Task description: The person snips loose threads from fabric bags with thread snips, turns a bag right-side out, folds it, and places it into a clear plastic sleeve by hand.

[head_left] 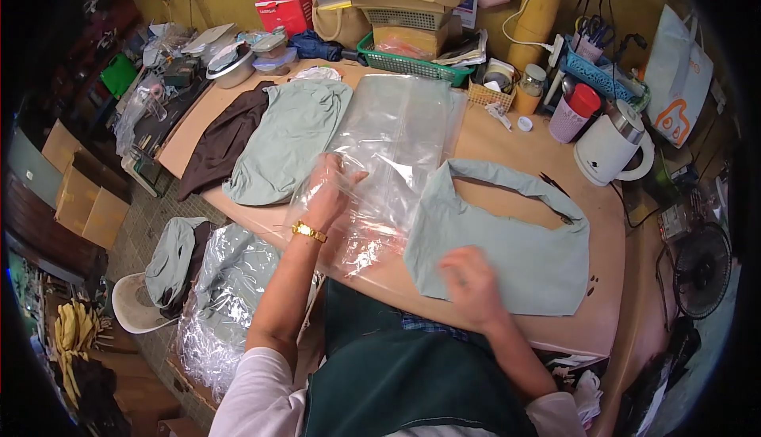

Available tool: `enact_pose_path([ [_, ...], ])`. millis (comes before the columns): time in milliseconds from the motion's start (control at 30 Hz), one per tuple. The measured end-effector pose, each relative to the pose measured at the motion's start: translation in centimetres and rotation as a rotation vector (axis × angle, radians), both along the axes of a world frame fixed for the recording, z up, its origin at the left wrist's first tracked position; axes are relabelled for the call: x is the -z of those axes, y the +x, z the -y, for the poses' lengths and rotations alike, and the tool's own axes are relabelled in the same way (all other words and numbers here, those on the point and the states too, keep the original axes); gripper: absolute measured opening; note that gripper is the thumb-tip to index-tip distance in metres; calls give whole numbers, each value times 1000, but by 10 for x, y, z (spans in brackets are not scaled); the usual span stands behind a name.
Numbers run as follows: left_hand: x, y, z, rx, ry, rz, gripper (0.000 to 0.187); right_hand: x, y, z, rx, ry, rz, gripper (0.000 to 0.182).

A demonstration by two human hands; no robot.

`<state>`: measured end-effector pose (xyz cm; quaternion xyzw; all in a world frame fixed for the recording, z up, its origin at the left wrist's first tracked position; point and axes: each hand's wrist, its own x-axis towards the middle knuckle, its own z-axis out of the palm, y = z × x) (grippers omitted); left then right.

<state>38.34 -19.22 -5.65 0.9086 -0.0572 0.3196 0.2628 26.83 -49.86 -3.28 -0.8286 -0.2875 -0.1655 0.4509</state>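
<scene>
A stack of clear plastic bags lies in the middle of the table, with loose film drawn toward me at its near end. My left hand, a gold watch on its wrist, is closed on the film of a plastic bag, thumb pointing right. To the right, a pale green fabric shoulder bag lies flat, its strap looped away from me. My right hand is over its lower left part, fingers smeared by motion. Small dark scissors lie by the strap.
Pale green and dark brown fabric pieces lie on the left. A white kettle, pink cup and green basket line the back. Plastic-wrapped fabric and a white stool stand below left.
</scene>
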Motion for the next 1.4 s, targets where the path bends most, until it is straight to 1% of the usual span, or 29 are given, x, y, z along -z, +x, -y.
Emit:
enact_pose_path([
  [67,-8,2,-1,34,42,-26,11,-22,-9,-55,-427,56,131,13],
  [133,-16,6,-10,35,-19,-78,23,-15,-11,-108,-651,34,77,16],
  [167,-13,9,-15,29,7,-18,20,-6,-4,-130,-647,37,83,16],
  [233,-31,-1,-13,80,31,10,17,8,17,-164,-575,-302,-12,22],
  [267,-37,-7,-13,127,48,30,14,10,24,-168,-571,-296,-6,22],
  [300,-33,-8,-18,128,53,35,14,9,30,-169,-435,-466,164,24],
  [333,-27,-10,-25,252,-73,-113,12,10,34,-170,-294,-634,330,25],
  [367,-18,-12,-31,373,-203,-264,9,19,38,-169,-311,-620,330,25],
  [400,-16,-17,-31,369,-205,-264,9,17,38,-164,-315,-621,330,25],
  [467,-18,-27,-18,367,-15,-118,30,8,34,-155,-396,-557,112,22],
  [500,-24,-32,-9,252,-180,-357,51,9,31,-154,-402,-558,105,22],
  [533,-13,-25,-4,249,-184,-363,51,12,26,-153,-434,-561,93,23],
  [600,8,-4,3,38,49,-6,69,18,16,-154,-469,-568,80,24],
  [633,15,-7,8,37,46,-7,69,23,11,-157,-475,-577,111,25],
  [700,24,-13,18,331,336,-296,64,26,3,-159,-466,-562,200,31],
  [733,23,-12,16,332,334,-293,64,27,2,-157,-465,-566,201,31],
  [800,20,-12,12,544,341,-442,65,25,-1,-154,-518,-571,136,27],
  [833,12,-14,17,234,529,-387,60,22,-1,-153,-523,-572,135,27],
  [867,17,-12,15,232,528,-391,60,19,0,-152,-536,-584,137,25],
  [933,32,-3,11,-163,281,-88,53,18,0,-152,-549,-592,141,22],
  [1000,39,-6,13,-131,339,-120,47,21,0,-153,-550,-549,134,15],
  [1067,36,-7,6,223,222,-318,45,23,3,-151,-566,-541,119,14],
  [1100,31,-11,3,267,258,-151,36,24,5,-151,-586,-534,105,14],
  [1133,26,-12,3,268,260,-151,36,25,6,-152,-584,-532,105,14],
  [1200,20,-13,3,80,-18,-222,17,25,9,-153,-556,-416,121,9],
  [1233,21,-7,2,131,57,168,11,22,11,-153,-554,-415,120,9],
  [1300,21,2,0,63,-3,87,14,13,21,-153,-492,-419,-85,22],
  [1333,21,7,-3,-8,-60,8,17,16,30,-155,-488,-420,-85,22],
  [1400,13,15,-7,-33,-10,-48,15,29,52,-161,-158,-372,162,35],
])
